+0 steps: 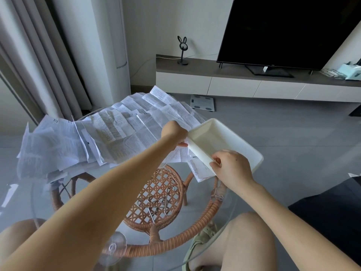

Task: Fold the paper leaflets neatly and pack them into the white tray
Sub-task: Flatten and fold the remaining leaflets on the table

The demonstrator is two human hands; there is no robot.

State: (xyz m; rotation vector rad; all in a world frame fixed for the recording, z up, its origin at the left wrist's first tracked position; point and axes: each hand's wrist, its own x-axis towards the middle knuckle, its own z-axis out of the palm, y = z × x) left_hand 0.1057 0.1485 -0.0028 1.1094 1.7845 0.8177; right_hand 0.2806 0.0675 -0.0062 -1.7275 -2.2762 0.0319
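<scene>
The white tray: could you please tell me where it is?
Head view, right of centre: the left hand and right hand hold the white tray at the glass table's right edge, leaflets spread to its left.

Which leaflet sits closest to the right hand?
The leaflet poking out under the white tray's near side, beside the right hand; the other leaflets lie spread farther left on the glass table.

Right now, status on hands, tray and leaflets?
Left hand and right hand both grip rim of white tray. Tray looks empty. Leaflets unfolded, heaped on glass table.
</scene>
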